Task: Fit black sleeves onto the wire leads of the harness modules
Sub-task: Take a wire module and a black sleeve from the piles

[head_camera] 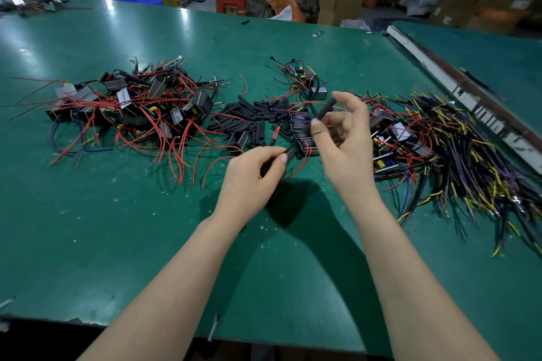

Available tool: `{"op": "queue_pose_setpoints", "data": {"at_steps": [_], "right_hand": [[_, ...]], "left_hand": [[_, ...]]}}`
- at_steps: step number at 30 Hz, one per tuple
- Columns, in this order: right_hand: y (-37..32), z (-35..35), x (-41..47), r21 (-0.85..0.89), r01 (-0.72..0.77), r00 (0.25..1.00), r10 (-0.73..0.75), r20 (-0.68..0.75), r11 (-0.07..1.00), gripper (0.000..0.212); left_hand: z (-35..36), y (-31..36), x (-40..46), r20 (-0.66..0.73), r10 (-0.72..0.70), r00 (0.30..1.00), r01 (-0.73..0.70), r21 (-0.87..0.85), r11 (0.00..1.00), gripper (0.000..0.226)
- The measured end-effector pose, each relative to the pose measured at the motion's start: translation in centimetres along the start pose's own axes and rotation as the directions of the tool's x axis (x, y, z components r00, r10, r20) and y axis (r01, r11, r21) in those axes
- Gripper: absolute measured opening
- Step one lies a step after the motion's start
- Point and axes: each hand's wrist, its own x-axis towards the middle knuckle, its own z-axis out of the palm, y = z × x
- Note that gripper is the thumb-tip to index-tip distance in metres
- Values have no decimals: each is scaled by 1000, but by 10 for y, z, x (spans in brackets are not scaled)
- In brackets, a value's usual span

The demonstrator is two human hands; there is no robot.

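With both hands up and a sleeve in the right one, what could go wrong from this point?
1. The right hand pinches a black sleeve only near one end, so it may slip or tilt while being threaded.
2. The left hand grips wire leads with loose red wires looping beside them; one might snag.
3. The sleeve pile lies just beyond both hands, so a careless move could scatter it.

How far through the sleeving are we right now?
Done: cannot tell; the left module pile shows bare red leads. In hand: right hand pinches a black sleeve; left hand pinches a lead. Left: many loose sleeves still piled.
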Motion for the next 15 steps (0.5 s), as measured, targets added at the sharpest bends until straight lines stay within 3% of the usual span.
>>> {"op": "queue_pose_setpoints", "data": {"at_steps": [3, 8, 15], "right_hand": [[0, -4, 4, 90, -68, 996, 73, -57, 994, 38], [2, 0, 2, 172, -215, 976, 211, 44, 961, 35], [-1, -2, 4, 211, -237, 971, 237, 24, 948, 35]], "left_hand": [[0, -1, 0, 4, -7, 1000, 7, -2, 1000, 14], [2, 1, 0, -6, 15, 1000, -15, 13, 1000, 15], [1, -1, 1, -11, -68, 998, 68, -40, 997, 13]]}}
